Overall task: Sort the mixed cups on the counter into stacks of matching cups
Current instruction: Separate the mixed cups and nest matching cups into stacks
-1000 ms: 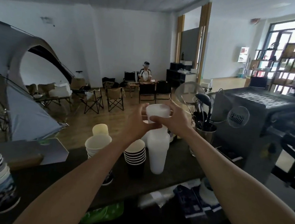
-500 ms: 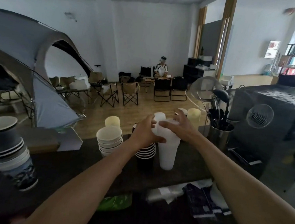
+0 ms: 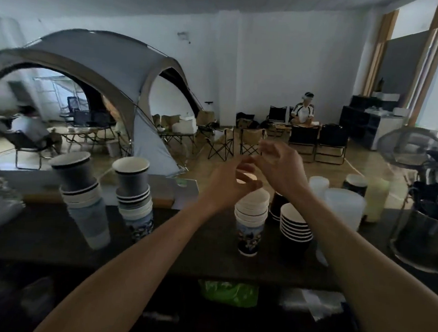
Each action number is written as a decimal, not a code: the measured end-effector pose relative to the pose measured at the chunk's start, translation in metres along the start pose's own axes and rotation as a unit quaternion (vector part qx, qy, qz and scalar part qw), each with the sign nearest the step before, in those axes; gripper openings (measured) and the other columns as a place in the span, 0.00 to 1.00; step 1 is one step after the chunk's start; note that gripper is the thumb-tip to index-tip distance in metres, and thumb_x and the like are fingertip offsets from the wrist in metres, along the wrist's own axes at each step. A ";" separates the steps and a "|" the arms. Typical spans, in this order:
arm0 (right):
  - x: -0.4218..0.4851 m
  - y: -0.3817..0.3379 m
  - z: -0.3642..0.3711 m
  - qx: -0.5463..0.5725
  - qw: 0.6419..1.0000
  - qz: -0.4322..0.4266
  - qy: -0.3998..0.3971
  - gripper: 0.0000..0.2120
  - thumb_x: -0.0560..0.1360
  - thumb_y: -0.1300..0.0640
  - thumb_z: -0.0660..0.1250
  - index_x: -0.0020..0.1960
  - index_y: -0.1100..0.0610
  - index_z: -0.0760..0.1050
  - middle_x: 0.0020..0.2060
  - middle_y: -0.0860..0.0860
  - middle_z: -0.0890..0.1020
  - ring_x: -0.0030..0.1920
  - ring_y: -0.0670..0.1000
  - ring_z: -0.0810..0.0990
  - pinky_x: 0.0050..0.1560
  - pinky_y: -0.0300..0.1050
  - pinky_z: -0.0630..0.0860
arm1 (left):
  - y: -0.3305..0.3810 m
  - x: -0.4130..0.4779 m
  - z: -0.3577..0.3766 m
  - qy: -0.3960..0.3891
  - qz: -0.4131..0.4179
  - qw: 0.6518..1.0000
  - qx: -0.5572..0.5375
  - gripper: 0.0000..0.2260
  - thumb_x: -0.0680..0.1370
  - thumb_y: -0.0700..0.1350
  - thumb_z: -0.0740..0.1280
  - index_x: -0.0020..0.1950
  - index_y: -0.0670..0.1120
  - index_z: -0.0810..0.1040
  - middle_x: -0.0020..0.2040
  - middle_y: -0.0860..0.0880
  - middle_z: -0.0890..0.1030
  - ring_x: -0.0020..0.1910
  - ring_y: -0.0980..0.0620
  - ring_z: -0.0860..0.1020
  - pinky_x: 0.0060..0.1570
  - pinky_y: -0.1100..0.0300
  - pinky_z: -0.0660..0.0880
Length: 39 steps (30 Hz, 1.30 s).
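- Head view: we take the step in hand to be picking the next cup from the mixed stack of pale paper cups with a printed cup at its foot point(image 3: 250, 220), standing mid-worktop on the dark worktop point(image 3: 49, 241).
- To do it well, we should pinch only the top rim, lift straight up so the cups below do not tip, and steady the stack with the other hand if it clings.
- Our left hand point(image 3: 231, 183) hovers just above that stack, fingers curled with thumb and forefinger near each other around a small bright rim; blur keeps us from telling whether its grip is closed on anything.
- Our right hand point(image 3: 280, 168) is raised beside it, slightly higher, fingers spread apart and holding nothing we can see.
- The sorted piles stand around: a stack of black cups with white insides point(image 3: 295, 230) just right of the mixed stack, translucent white plastic cups point(image 3: 344, 208) farther right, and two leaning stacks of grey-blue paper cups point(image 3: 134, 198) well to the left.
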State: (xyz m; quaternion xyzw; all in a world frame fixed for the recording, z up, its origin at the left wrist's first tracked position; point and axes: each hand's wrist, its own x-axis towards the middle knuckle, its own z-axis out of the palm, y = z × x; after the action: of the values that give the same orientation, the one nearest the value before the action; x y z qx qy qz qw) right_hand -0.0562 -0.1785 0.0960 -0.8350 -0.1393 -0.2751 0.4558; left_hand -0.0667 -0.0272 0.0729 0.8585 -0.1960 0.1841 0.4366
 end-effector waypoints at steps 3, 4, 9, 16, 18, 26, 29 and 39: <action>-0.001 -0.040 0.047 0.042 0.999 -0.010 -0.031 0.18 0.75 0.50 0.70 0.63 0.52 0.77 0.53 0.45 0.82 0.54 0.44 0.79 0.57 0.43 0.76 | -0.019 -0.021 -0.055 0.035 -0.012 0.999 0.015 0.23 0.72 0.47 0.76 0.65 0.47 0.76 0.53 0.53 0.82 0.43 0.63 0.81 0.41 0.72 0.75; -0.001 -0.051 0.063 0.056 0.998 -0.009 -0.043 0.19 0.74 0.49 0.70 0.63 0.52 0.77 0.54 0.45 0.81 0.55 0.44 0.79 0.57 0.42 0.75 | -0.028 -0.029 -0.074 0.052 -0.020 0.998 0.020 0.22 0.72 0.47 0.76 0.64 0.48 0.76 0.52 0.53 0.82 0.44 0.62 0.81 0.43 0.69 0.77; -0.008 -0.093 0.140 0.138 0.983 0.023 -0.117 0.28 0.72 0.41 0.72 0.67 0.51 0.72 0.57 0.45 0.80 0.56 0.45 0.79 0.51 0.39 0.75 | -0.080 -0.077 -0.152 0.168 -0.075 0.981 0.056 0.17 0.72 0.50 0.77 0.56 0.49 0.76 0.45 0.53 0.81 0.42 0.59 0.80 0.43 0.62 0.77; -0.016 -0.122 0.216 0.180 0.956 0.091 -0.214 0.39 0.71 0.35 0.69 0.76 0.50 0.61 0.72 0.54 0.70 0.68 0.53 0.71 0.60 0.48 0.72 | -0.134 -0.123 -0.196 0.205 -0.172 0.953 0.141 0.42 0.67 0.60 0.76 0.73 0.47 0.62 0.70 0.47 0.68 0.67 0.47 0.71 0.64 0.48 0.72; -0.015 -0.122 0.228 0.188 0.948 0.114 -0.229 0.41 0.70 0.34 0.70 0.76 0.48 0.60 0.72 0.54 0.70 0.68 0.54 0.72 0.64 0.54 0.73 | -0.143 -0.127 -0.191 0.151 -0.192 0.960 0.139 0.48 0.68 0.58 0.77 0.78 0.45 0.53 0.77 0.44 0.60 0.75 0.45 0.61 0.72 0.47 0.63; -0.013 -0.115 0.253 0.139 0.962 0.083 -0.220 0.42 0.67 0.44 0.77 0.75 0.54 0.63 0.68 0.51 0.73 0.65 0.51 0.75 0.59 0.46 0.75 | -0.184 -0.114 -0.165 0.115 -0.225 0.965 0.075 0.59 0.63 0.58 0.79 0.79 0.52 0.40 0.77 0.45 0.63 0.76 0.44 0.62 0.73 0.43 0.62; -0.012 -0.114 0.253 0.110 0.966 0.072 -0.222 0.45 0.65 0.44 0.79 0.76 0.53 0.62 0.68 0.52 0.74 0.63 0.51 0.76 0.61 0.50 0.76 | -0.193 -0.109 -0.159 0.128 -0.233 0.964 0.023 0.54 0.63 0.56 0.80 0.78 0.53 0.47 0.75 0.47 0.67 0.74 0.46 0.66 0.71 0.45 0.66; -0.002 -0.092 0.180 -0.077 0.977 0.003 -0.199 0.36 0.64 0.44 0.77 0.68 0.52 0.69 0.56 0.48 0.79 0.54 0.49 0.76 0.51 0.46 0.73 | -0.171 -0.080 -0.103 0.091 -0.146 0.983 -0.067 0.34 0.63 0.50 0.83 0.62 0.52 0.68 0.52 0.60 0.78 0.54 0.55 0.80 0.50 0.62 0.76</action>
State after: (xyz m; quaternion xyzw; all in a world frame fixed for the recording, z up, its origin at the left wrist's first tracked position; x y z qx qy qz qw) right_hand -0.0423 0.0230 0.0802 -0.9059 -0.2032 -0.1114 0.3544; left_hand -0.0649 0.1640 -0.0252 0.8267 -0.0399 0.1818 0.5309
